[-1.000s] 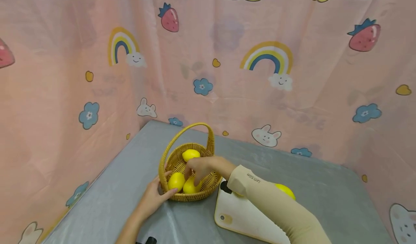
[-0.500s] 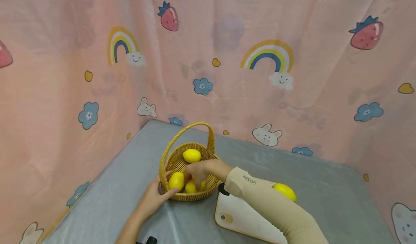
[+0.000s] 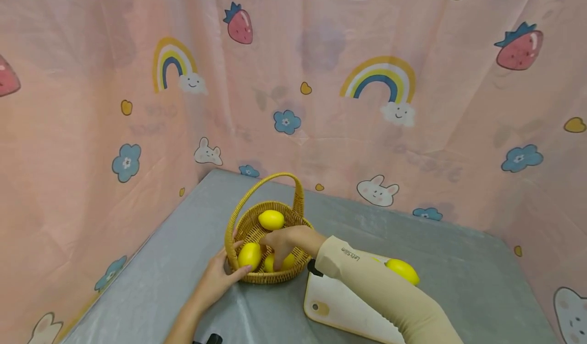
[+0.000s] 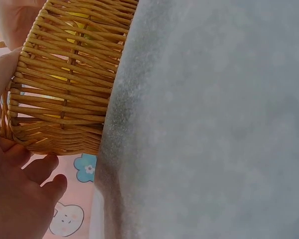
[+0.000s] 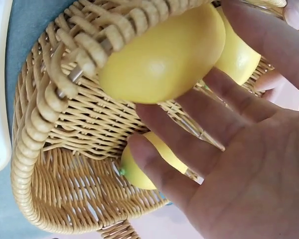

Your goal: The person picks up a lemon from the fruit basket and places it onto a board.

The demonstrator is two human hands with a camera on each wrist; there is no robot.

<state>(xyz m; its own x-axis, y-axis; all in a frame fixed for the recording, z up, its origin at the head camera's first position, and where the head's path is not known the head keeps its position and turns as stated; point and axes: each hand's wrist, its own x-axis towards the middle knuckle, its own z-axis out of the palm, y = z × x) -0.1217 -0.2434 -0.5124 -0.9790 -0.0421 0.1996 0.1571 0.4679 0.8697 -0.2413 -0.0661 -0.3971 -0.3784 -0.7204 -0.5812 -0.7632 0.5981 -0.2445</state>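
Observation:
A wicker basket (image 3: 275,278) with a tall handle stands on the grey cloth, three yellow lemons inside. My left hand (image 3: 216,278) holds its left rim, thumb over the edge and fingers against the outer side; the left wrist view shows the woven wall (image 4: 70,79) up close. Inside the basket, my right hand (image 3: 282,242) reaches down to the front-right lemon (image 3: 287,262). In the right wrist view its loosely extended fingertips lie right at that lemon (image 5: 159,55). Another lemon (image 3: 249,256) sits by my left thumb, and a third (image 3: 271,220) lies toward the back.
Right of the basket lies a white board (image 3: 339,303) with a yellow edge and a slot, partly under my right sleeve (image 3: 376,288). A lemon (image 3: 402,271) rests beyond the forearm. A pink patterned curtain (image 3: 321,145) hangs behind the table.
The front-right lemon has shifted slightly right inside the basket, away from the left one. My right fingers have loosened around it. The left hand keeps its place on the rim.

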